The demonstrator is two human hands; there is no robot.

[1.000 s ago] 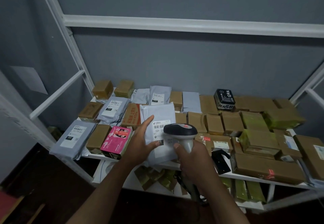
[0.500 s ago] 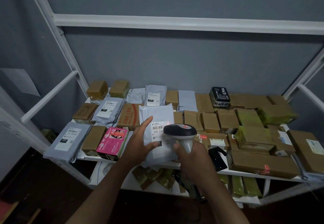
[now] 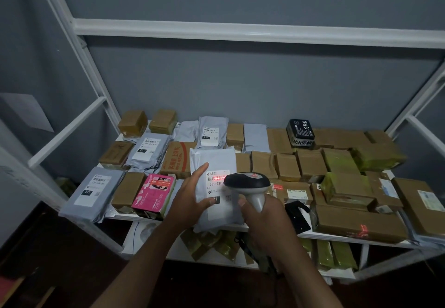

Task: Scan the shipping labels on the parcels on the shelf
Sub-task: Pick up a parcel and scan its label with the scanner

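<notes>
One white mailer bag point(image 3: 214, 187) is getting the attention just now, lying at the front edge of the shelf point(image 3: 337, 236) with its near end hanging a little over the rim. Its shipping label point(image 3: 220, 187) is facing up, and a red scan line is glowing across the barcode near the label's top. The left hand point(image 3: 190, 199) is holding the bag by its left side, fingers reaching up along the edge and thumb pressing on the label's lower part, probably to keep the soft plastic flat so the code reads cleanly. The right hand point(image 3: 262, 213) is clamped round the grip of a grey scanner point(image 3: 248, 184), whose dark head is hovering just over the label's right side, tilted down at it.

Just left of the bag, a pink box point(image 3: 154, 194) is sitting at the front edge, and beyond it a grey mailer point(image 3: 92, 190) is showing its own label upward, ready for reading. Behind the bag, more grey mailers and a printed carton are lying flat. To the bag's right, many brown taped boxes are crowding the board, with a black packet point(image 3: 301, 133) standing at the back. A stray red glow is falling on the long box point(image 3: 358, 225) well to the right.
</notes>
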